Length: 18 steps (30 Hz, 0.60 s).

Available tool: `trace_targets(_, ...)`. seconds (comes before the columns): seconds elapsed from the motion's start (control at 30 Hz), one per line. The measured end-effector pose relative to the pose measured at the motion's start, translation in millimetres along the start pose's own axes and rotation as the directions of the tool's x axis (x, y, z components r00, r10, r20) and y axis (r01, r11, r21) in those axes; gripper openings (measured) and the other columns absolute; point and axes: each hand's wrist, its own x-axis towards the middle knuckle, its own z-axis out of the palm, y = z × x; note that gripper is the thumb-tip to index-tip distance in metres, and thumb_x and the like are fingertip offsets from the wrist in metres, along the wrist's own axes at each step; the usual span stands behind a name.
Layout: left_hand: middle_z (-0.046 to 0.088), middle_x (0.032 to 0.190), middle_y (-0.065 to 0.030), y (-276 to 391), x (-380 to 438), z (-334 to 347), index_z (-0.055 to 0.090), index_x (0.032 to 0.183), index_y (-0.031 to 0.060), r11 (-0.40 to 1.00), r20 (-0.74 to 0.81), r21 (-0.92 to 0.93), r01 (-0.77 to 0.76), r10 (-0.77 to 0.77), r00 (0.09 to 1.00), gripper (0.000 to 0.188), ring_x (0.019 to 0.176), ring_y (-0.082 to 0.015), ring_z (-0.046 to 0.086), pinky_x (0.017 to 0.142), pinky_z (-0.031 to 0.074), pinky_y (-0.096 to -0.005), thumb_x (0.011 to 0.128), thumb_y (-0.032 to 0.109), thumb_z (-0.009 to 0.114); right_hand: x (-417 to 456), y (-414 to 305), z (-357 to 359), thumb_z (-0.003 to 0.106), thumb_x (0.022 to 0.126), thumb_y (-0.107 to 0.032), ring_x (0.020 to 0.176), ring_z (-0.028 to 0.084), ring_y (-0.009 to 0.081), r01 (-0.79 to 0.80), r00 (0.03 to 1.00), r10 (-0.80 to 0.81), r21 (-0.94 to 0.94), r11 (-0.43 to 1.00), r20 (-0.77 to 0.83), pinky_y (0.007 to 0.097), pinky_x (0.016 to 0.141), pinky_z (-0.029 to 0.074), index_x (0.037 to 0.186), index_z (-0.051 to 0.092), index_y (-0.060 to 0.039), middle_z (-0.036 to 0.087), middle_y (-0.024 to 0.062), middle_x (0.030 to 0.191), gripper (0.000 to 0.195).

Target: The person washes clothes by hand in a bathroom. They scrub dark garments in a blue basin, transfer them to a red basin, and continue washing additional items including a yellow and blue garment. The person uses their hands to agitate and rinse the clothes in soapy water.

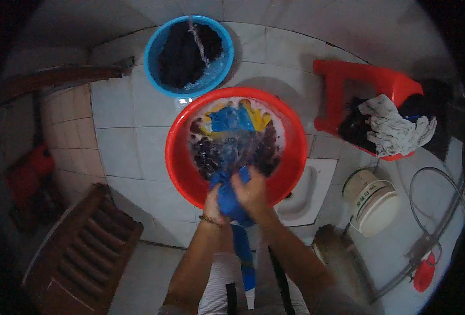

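Observation:
My left hand (213, 205) and my right hand (252, 191) are both closed around a bunched wet blue cloth (232, 202), over the near rim of a red plastic basin (296, 165). Foamy, dark water (205, 155) lies in the basin. A blue and yellow piece of fabric (232, 118) spreads across its far side. Whether it joins the cloth in my hands cannot be told through the blur and the water. Below my hands a blue strip (243, 252) hangs in front of my legs.
Beyond stands a blue basin (149, 65) holding dark fabric (177, 55), with a water stream falling in. Right are a squat toilet (319, 189), a red plastic stool (326, 96) bearing whitish gloves (397, 130), a lidded bucket (370, 201) and a hose (413, 189). A slatted wooden piece (94, 240) stands left.

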Motion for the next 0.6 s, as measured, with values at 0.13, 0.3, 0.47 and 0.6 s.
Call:
trace_targets(0.13, 0.056, 0.106, -0.0068, 3, 4, -1, 0.051, 0.112, 0.0048, 0.996, 0.137, -0.008, -0.085, 0.086, 0.987, 0.040, 0.095, -0.0207, 0.055, 0.085, 0.045, -0.0341, 0.085, 0.035, 0.049, -19, -2, 12, 0.061, 0.073, -0.023, 0.078, 0.059, 0.0344, 0.215, 0.976, -0.214, -0.021, 0.976, 0.050, 0.0407, 0.073, 0.045, 0.098, 0.056, -0.0009, 0.060, 0.0198, 0.081, 0.033)
trace_targets(0.3, 0.039, 0.128, -0.0089, 4, 20, 16, 0.033, 0.130, 0.0105, 0.950, -0.127, 0.297, -0.098, 0.141, 0.982, 0.065, 0.112, -0.0252, 0.043, 0.092, 0.037, -0.0439, 0.079, 0.045, 0.055, 91, 46, -17, 0.064, 0.073, -0.034, 0.090, 0.056, 0.0371, 0.069, 0.974, -0.141, -0.359, 0.931, -0.177, 0.0428, 0.079, 0.044, 0.107, 0.053, -0.0064, 0.059, 0.0185, 0.091, 0.045)
trace_targets(0.47, 0.025, 0.138, -0.0082, 8, 45, -4, 0.017, 0.136, 0.0244, 0.890, -0.246, 0.456, -0.006, 0.132, 0.960, 0.087, 0.120, -0.0330, 0.031, 0.090, 0.035, -0.0496, 0.069, 0.059, 0.060, 95, 83, -22, 0.069, 0.070, -0.034, 0.099, 0.053, 0.0336, 0.276, 0.940, -0.340, -0.509, 0.815, -0.035, 0.0404, 0.086, 0.041, 0.110, 0.050, -0.0021, 0.056, 0.0180, 0.104, 0.054)
trace_targets(0.6, 0.023, 0.140, -0.0078, 9, 42, 14, 0.016, 0.137, 0.0176, 0.873, -0.246, 0.465, 0.145, -0.030, 0.969, 0.092, 0.122, -0.0344, 0.030, 0.091, 0.035, -0.0513, 0.068, 0.062, 0.060, 108, 94, -36, 0.071, 0.067, -0.024, 0.100, 0.053, 0.0308, 0.061, 0.996, -0.048, -0.192, 0.980, 0.074, 0.0392, 0.084, 0.042, 0.110, 0.051, -0.0036, 0.056, 0.0163, 0.103, 0.052)
